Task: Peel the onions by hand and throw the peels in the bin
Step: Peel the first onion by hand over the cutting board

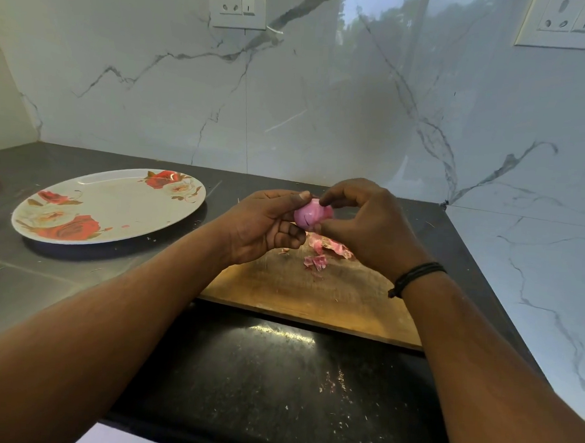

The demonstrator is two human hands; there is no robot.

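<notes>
Head view: above a worn wooden chopping board (309,290) on the dark stone counter (44,276), the left hand (264,225) grips a small pink peeled onion (310,217) while the right hand (362,221) pinches its skin. Torn pink peels (323,251) lie on the board at the onion's 6 o'clock; a rose-patterned white plate (109,206) sits at its 9 o'clock.

Both hands, left (267,221) and right (365,221), raised together, fingers (329,197) curled round the onion (310,217).
</notes>
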